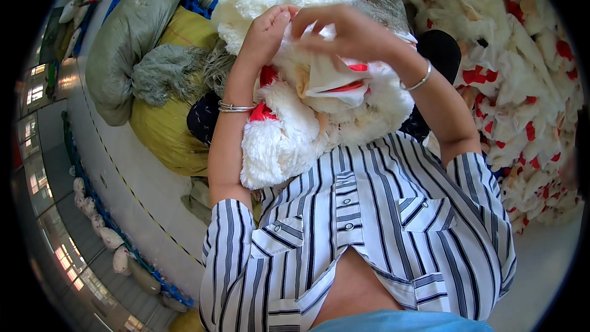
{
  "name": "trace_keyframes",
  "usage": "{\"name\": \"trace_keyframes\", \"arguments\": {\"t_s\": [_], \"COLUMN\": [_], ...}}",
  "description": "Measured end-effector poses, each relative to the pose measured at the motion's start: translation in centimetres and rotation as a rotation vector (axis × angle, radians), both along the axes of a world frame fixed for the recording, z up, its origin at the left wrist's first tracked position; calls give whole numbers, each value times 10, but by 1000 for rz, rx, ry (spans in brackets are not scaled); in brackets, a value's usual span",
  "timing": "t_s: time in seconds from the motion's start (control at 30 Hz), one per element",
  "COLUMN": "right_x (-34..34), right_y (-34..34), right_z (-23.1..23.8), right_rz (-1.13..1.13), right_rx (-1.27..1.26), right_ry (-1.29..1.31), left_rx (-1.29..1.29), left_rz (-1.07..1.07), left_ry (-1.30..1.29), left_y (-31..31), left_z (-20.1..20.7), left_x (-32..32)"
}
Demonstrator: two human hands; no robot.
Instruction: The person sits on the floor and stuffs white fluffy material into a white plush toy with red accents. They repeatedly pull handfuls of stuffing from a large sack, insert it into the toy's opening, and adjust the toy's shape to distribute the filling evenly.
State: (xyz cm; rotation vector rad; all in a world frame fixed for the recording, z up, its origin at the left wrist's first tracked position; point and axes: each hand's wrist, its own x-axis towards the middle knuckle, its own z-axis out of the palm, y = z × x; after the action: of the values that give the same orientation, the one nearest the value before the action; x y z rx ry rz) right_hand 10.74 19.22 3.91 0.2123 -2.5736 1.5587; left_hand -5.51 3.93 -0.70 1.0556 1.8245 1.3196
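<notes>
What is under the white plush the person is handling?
Dark patterned cloth, probably trouser legs, shows at both sides of the white plush, grey-green sacking beyond its far edge. Whatever lies directly beneath is covered.

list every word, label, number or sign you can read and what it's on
None can be read on the white plush piece, the green sack or the striped shirt.
Small white marks on the dark cloth: too small to make out.
Far left background: too blurred to tell.

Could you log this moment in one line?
left hand: curled at white plush; right hand: blurred, over plush; left side: grey-green sack; right side: heap of plush pieces
</notes>
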Motion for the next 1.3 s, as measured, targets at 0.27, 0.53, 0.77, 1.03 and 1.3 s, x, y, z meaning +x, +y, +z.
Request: {"name": "trace_keyframes", "arguments": {"t_s": [0.27, 0.53, 0.77, 1.03, 1.3], "right_x": [18, 23, 12, 6, 25], "right_y": [-1, -8, 27, 24, 17], "right_z": [-15, -28, 15, 102, 135], "right_rz": [243, 403, -225, -109, 82], "right_rx": [453, 601, -290, -1165, -560], "right_ry": [-317, -360, 112, 489, 566], "left_rx": [-124, -103, 293, 229, 758], "left_rz": [12, 76, -68, -30, 300], "left_ry": [-27, -57, -66, 416, 212], "left_y": [-15, -18, -43, -81, -97], "left_z": [-4, 12, 57, 85, 176], "left_x": [0, 24, 48, 86, 71]}}
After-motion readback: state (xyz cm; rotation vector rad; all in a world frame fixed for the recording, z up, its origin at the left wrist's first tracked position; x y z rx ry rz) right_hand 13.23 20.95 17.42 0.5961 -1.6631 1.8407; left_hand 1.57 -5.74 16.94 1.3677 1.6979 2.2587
